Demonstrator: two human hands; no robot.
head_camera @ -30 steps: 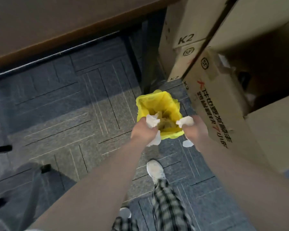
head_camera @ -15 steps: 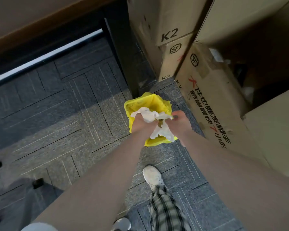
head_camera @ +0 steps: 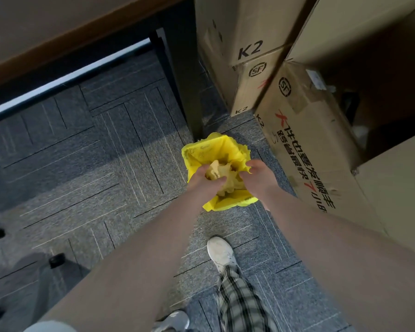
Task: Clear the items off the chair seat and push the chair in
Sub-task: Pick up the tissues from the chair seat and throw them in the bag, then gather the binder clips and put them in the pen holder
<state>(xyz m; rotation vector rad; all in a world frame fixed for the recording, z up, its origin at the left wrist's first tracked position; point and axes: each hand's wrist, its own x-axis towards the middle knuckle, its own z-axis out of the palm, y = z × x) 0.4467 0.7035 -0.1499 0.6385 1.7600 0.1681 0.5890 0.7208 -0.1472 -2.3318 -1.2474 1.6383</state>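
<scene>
A small bin with a yellow liner (head_camera: pixel 201 149) stands on the carpet beside a dark desk leg. Both my hands reach into its mouth. My left hand (head_camera: pixel 203 182) curls around a crumpled wad of tissues (head_camera: pixel 222 172), which looks yellowish inside the liner. My right hand (head_camera: pixel 259 178) presses its fingers against the wad's right side. The chair seat is out of view; only a grey chair-base leg with a black caster (head_camera: pixel 56 259) shows at the lower left.
Stacked cardboard boxes (head_camera: pixel 304 140) crowd the right side, right next to the bin. A brown desk edge (head_camera: pixel 58 46) runs across the top left, with its dark leg (head_camera: pixel 185 92) behind the bin. My white shoe (head_camera: pixel 221 252) stands on grey carpet tiles.
My hands, apart a second ago with a tissue in each, have come together and sunk into the bin's mouth, bunching the tissues into one wad.
</scene>
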